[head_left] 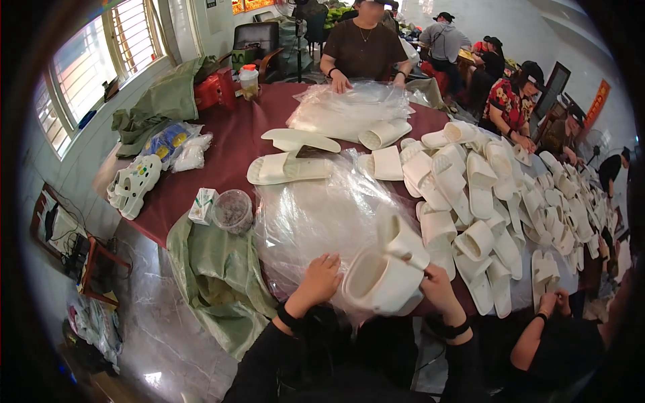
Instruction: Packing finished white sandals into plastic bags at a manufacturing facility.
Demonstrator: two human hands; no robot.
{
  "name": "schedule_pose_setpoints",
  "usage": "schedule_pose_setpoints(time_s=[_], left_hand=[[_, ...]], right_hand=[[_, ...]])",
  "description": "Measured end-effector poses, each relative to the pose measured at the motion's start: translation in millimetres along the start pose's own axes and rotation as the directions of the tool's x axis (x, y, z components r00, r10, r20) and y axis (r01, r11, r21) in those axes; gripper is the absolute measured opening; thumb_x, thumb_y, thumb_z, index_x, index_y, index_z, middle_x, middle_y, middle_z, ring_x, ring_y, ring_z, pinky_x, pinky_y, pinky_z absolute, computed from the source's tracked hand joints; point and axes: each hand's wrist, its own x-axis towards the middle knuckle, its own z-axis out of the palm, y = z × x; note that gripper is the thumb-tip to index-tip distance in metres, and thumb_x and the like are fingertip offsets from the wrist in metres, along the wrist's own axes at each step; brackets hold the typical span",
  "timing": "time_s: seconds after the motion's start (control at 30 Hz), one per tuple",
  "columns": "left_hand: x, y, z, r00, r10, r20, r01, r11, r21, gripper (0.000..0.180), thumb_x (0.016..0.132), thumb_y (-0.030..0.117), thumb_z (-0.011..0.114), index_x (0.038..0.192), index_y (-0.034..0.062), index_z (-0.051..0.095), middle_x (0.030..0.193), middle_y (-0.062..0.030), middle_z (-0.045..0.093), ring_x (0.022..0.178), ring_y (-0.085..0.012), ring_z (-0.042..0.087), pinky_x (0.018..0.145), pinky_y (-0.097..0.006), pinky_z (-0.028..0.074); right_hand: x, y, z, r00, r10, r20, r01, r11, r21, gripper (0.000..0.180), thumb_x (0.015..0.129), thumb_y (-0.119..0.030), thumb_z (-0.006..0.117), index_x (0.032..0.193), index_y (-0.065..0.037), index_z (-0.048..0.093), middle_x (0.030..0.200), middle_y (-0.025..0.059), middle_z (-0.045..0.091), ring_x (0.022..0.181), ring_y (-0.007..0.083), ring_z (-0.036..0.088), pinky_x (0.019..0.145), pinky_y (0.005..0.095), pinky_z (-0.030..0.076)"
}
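My right hand (438, 289) grips a pair of white slide sandals (379, 279) by the side, tilted over the front edge of the table. One sandal lies partly over the other, with the openings facing up. Just left of the pair, my left hand (321, 279) rests on a stack of clear plastic bags (306, 218), fingers stretched out and holding nothing. The bags spread over the middle of the dark red tablecloth (232, 144). Right of the bags begins a large heap of loose white slides (470, 181).
A person across the table handles more clear bags (349, 114). At left sit white clogs (133, 185), a small box (203, 205) and a round tub (233, 211). A green woven sack (218, 282) hangs at the near edge. Co-workers' hands (552, 302) work at right.
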Motion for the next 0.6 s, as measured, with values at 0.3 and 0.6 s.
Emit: schedule_pose_setpoints(time_s=[0.3,0.6], left_hand=[[17,-25,-24,0.985,0.086,-0.147,-0.049,0.971,0.236,0.043,0.077,0.011,0.058,0.12,0.0091,0.055,0.109,-0.0094,0.06,0.103,-0.0316,0.054,0.087,-0.043,0.043],[26,-31,-41,0.96,-0.049,-0.274,0.036,0.998,-0.052,0.01,0.083,0.014,0.061,0.079,0.0047,0.06,0.08,-0.0124,0.061,0.078,-0.0328,0.058,0.068,-0.042,0.046]], right_hand=[[-36,-16,16,0.914,-0.227,0.338,0.36,0.837,-0.412,0.032,0.075,-0.002,0.062,0.106,-0.006,0.065,0.102,0.0125,0.059,0.089,0.0293,0.06,0.078,0.0341,0.048],[-27,-20,24,0.86,-0.286,0.422,0.459,0.795,-0.396,0.026,0.073,-0.003,0.062,0.098,-0.004,0.064,0.097,0.0128,0.055,0.088,0.0296,0.057,0.072,0.0389,0.047]])
